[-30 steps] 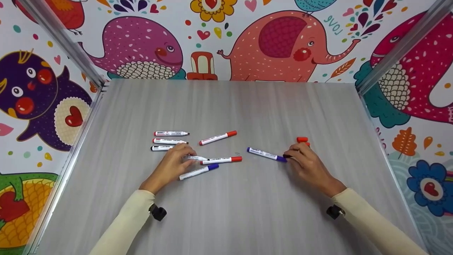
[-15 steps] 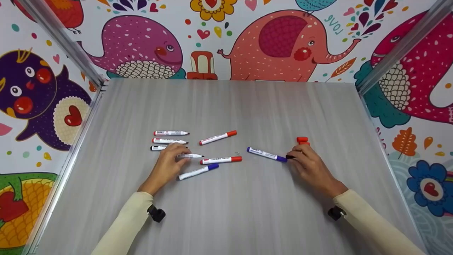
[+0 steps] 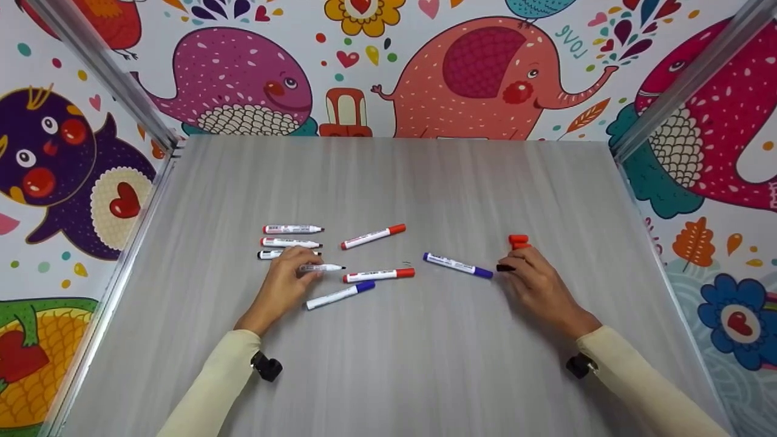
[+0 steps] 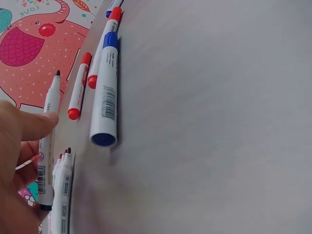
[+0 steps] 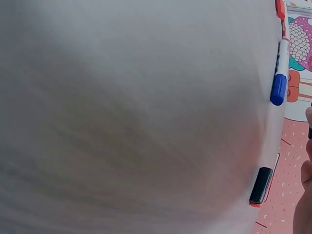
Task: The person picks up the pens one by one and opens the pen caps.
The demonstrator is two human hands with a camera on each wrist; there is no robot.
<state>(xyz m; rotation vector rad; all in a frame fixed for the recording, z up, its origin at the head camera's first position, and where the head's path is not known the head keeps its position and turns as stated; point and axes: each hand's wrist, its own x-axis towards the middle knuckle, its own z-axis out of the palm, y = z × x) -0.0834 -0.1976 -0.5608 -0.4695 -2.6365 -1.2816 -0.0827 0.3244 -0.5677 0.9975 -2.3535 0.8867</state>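
Head view: from my seat I see a wall point(image 3: 364, 73) printed with cartoon animals standing behind a grey wood-grain table point(image 3: 388, 364). Two pale sleeves point(image 3: 209, 385) reach in from the near side, each with a small black camera point(image 3: 267, 366) at the wrist. I have the left hand point(image 3: 280, 286) gripping an uncapped white marker point(image 3: 322, 267) near its rear, above the table's left half, black tip pointing right. The right hand point(image 3: 540, 291), well apart from it, pinches a black cap point(image 3: 505, 267) between thumb and fingers.

Three uncapped markers point(image 3: 293, 229) lie in a row just beyond the left hand, the nearest partly covered by it. Two red-capped markers point(image 3: 373, 237) and a blue-capped marker point(image 3: 340, 295) lie to their right; a second blue-capped marker point(image 3: 458, 265) points its cap toward the right hand. Red caps point(image 3: 518, 239) sit just past that hand's knuckles, partly hidden. Smallest of all, I make out a faint scribble point(image 3: 407, 263) on the tabletop.
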